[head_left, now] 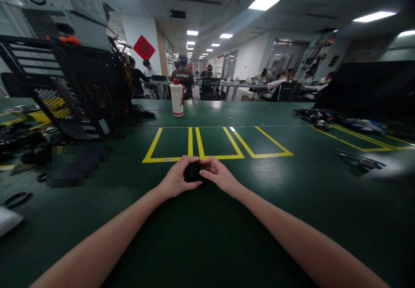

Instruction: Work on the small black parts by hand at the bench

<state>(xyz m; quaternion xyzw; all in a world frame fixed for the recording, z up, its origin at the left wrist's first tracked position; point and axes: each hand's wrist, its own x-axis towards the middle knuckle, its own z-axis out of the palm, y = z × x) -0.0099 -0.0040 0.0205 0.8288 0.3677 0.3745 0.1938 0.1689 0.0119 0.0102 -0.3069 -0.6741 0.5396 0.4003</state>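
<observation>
A small black object (192,172), too dark to name, is between my hands just in front of the yellow taped boxes. My left hand (177,179) wraps round its left side, with the thumb along the near edge. The fingers of my right hand (218,173) are pinched at its right side, where a thin light-coloured piece shows between them. Much of the black object is hidden by my fingers.
Yellow tape outlines (240,155) mark the green table (207,245). A computer case (94,85) stands at left, a white cup (177,100) at the back. At right lie a metal tool (359,160) and cables (316,117). Several people sit beyond.
</observation>
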